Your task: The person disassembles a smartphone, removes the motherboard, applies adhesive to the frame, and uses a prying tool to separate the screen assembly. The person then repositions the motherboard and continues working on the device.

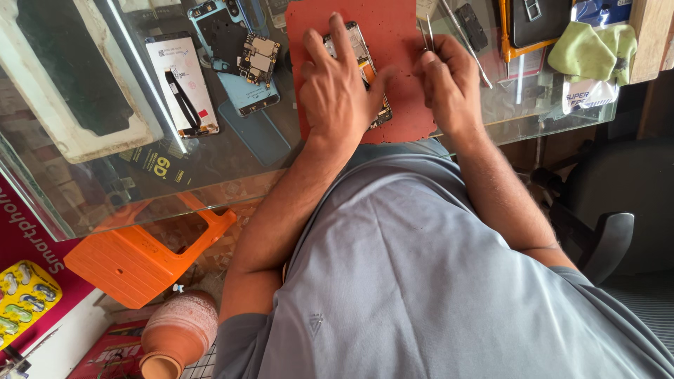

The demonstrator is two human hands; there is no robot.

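Observation:
My left hand [339, 91] presses down on an opened phone [360, 50] that lies on a red work mat [400, 105], its fingers spread over the exposed frame. To the right of it my right hand [449, 81] is closed around metal tweezers [426, 34], whose tips point away from me beside the phone. Most of the phone is hidden under my left hand.
On the glass table [232, 168] lie a blue phone shell with a circuit board [249, 60], a white phone part [181, 84], a white tray [70, 77], a green cloth [593, 49] and tools. Below are an orange stool [147, 253], a clay pot [179, 333] and a black chair [611, 203].

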